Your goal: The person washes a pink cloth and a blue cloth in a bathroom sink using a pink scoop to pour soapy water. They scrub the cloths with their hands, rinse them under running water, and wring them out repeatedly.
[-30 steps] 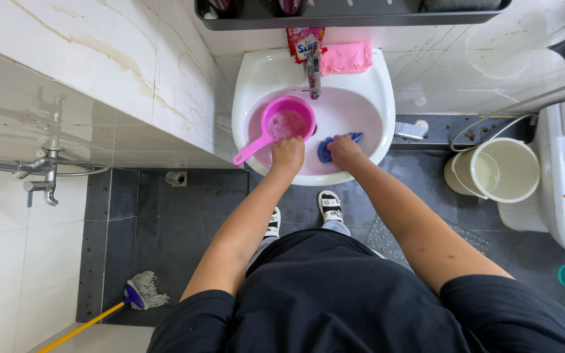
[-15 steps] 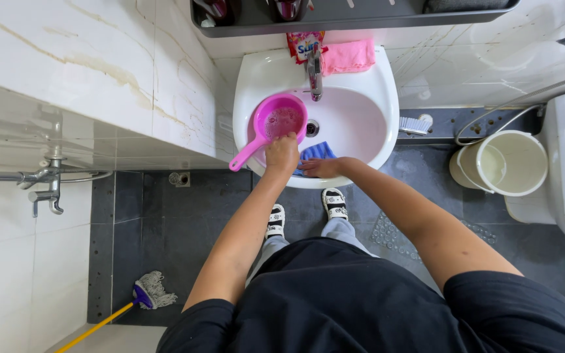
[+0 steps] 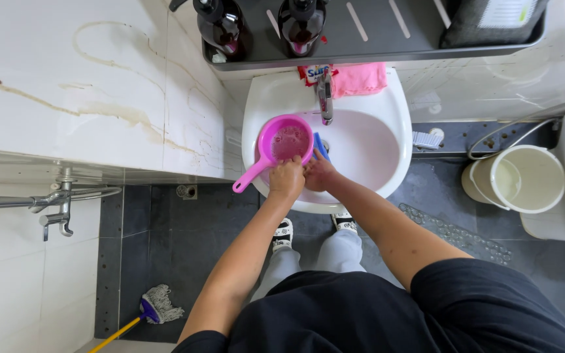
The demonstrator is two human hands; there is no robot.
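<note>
The left hand (image 3: 287,178) grips the rim of the pink scoop (image 3: 287,142) to keep it level over the sink (image 3: 387,117), while the right hand (image 3: 318,175) presses a blue sponge (image 3: 320,145) just beside it, under the tap (image 3: 325,98)

Seen at frame centre: left hand (image 3: 287,179) gripping the rim of a pink scoop (image 3: 284,144) with foamy water, right hand (image 3: 319,175) touching it and pressing a blue sponge (image 3: 320,145) inside the white sink (image 3: 367,147). Upper frame: dark shelf (image 3: 374,29) with two bottles. Lower left: mop (image 3: 155,306) on grey floor.
</note>
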